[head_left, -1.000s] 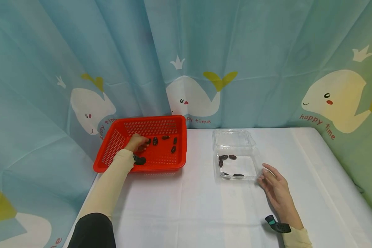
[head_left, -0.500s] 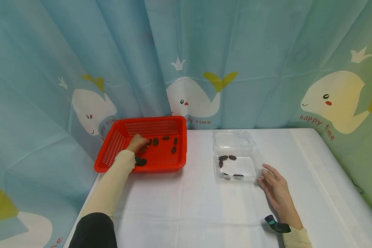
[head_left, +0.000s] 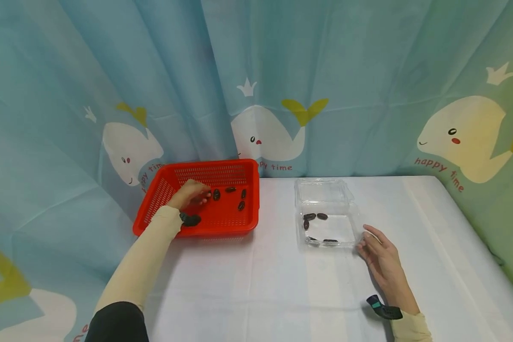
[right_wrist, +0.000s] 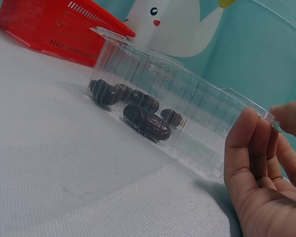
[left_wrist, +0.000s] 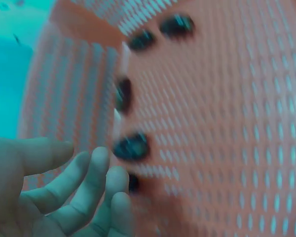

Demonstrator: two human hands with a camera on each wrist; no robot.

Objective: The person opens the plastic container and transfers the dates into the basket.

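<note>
My left hand [head_left: 191, 194] is inside the red plastic basket [head_left: 222, 231]. In the left wrist view its thumb and fingers [left_wrist: 97, 160] stand apart, with nothing seen between them. One dark date [left_wrist: 133, 183] lies by the fingertips, partly hidden by them. Several more dark, oval dates, such as one date [head_left: 216, 194], lie along the basket's far and right parts. On the right, my right hand [head_left: 382, 261] pinches the rim corner of a clear plastic box [right_wrist: 207, 143] between thumb and fingers. Several dates [right_wrist: 147, 121] rest in that box, its hinged lid [head_left: 322, 191] laid back.
A white cloth [head_left: 273, 285] covers the table, with the basket at its left and the box right of the middle. Behind and at the sides hangs a blue-green curtain [head_left: 359, 71] printed with whales. A dark band [head_left: 384, 309] is on my right wrist.
My left hand has shifted slightly within the basket and its fingers have spread; the date by its fingertips is now mostly hidden in the head view. My right hand and the box stay put.
</note>
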